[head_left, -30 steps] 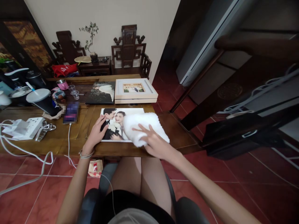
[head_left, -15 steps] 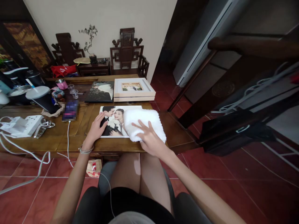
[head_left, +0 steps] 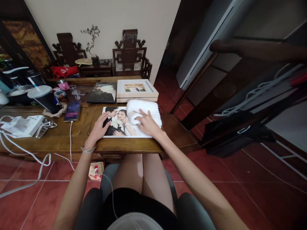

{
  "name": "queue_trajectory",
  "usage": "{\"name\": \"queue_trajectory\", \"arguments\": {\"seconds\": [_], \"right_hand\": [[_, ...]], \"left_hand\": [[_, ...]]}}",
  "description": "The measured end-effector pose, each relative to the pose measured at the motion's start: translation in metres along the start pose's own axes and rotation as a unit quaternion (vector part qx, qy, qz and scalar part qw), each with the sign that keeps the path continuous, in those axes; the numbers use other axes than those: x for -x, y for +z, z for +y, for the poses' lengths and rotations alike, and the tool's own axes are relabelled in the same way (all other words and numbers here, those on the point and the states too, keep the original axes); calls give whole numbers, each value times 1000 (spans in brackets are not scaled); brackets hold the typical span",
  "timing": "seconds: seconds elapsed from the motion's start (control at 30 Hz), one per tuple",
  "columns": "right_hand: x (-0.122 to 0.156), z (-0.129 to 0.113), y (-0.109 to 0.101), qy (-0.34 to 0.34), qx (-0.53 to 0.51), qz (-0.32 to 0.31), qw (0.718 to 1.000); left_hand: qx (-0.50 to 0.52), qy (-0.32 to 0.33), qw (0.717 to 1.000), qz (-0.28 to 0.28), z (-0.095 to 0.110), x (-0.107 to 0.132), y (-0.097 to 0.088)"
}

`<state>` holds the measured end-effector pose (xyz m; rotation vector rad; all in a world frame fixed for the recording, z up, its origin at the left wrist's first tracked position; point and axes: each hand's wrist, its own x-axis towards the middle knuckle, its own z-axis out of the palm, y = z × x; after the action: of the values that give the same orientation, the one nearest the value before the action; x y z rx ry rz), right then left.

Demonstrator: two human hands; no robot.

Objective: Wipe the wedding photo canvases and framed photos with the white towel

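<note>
A photo panel point(head_left: 117, 130) with a printed picture of a couple lies flat near the table's front edge. My left hand point(head_left: 98, 127) rests on its left edge, fingers stretched out and holding nothing. On the panel's right part lies a folded, fluffy white cloth point(head_left: 134, 108), which covers part of the picture. My right hand point(head_left: 149, 124) presses down on this cloth and grips it, with the fingertips sunk into the folds. Part of the right thumb is hard to make out.
Behind the panel are a dark photo album point(head_left: 103, 92) and a white framed picture point(head_left: 137, 90). To the left are a phone point(head_left: 72, 111) on a cable, a power strip point(head_left: 30, 125), a lidded cup point(head_left: 43, 95) with a straw and a pink jar point(head_left: 63, 85). A wooden chair point(head_left: 201, 86) stands at right.
My right hand has slid the white cloth up and slightly left, baring the panel's lower right part. My left hand has stayed on the panel's left edge.
</note>
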<state>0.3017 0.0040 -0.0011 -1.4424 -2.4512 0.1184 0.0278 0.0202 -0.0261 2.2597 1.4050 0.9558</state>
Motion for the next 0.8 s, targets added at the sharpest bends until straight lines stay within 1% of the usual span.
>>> {"name": "queue_trajectory", "arguments": {"seconds": [0.17, 0.23, 0.27, 0.3, 0.37, 0.53, 0.6, 0.67, 0.7, 0.73, 0.8], "right_hand": [[53, -29, -7, -31, -12, -18, 999], [64, -35, -10, -43, -21, -32, 998], [64, -35, -11, -48, -24, -37, 998], [61, -33, -12, -50, -25, -41, 998], [46, -24, -12, -48, -23, -41, 998], [-12, 6, -7, -10, -1, -31, 999], [-29, 13, -5, 4, 5, -26, 1000], [-33, 13, -5, 9, 10, -18, 1000], [-30, 11, -5, 8, 11, -17, 1000], [-24, 7, -6, 2, 11, -19, 1000], [-1, -4, -10, -22, 8, -27, 999]], "left_hand": [[0, -1, 1000, 4, 0, 0, 2], [-5, 4, 1000, 4, 0, -1, 2], [-7, 6, 1000, 3, 0, -1, 2], [-9, 9, 1000, 2, 0, -1, 2], [-11, 10, 1000, -1, -1, -1, 2], [-7, 5, 1000, -6, 1, 0, 0], [-7, 2, 1000, -4, 3, 0, -1], [-10, -2, 1000, -1, 4, -1, -2], [-12, -4, 1000, 2, 4, -1, -2], [-12, -6, 1000, 6, 5, -1, -2], [-9, -7, 1000, 11, 5, -2, -1]]}}
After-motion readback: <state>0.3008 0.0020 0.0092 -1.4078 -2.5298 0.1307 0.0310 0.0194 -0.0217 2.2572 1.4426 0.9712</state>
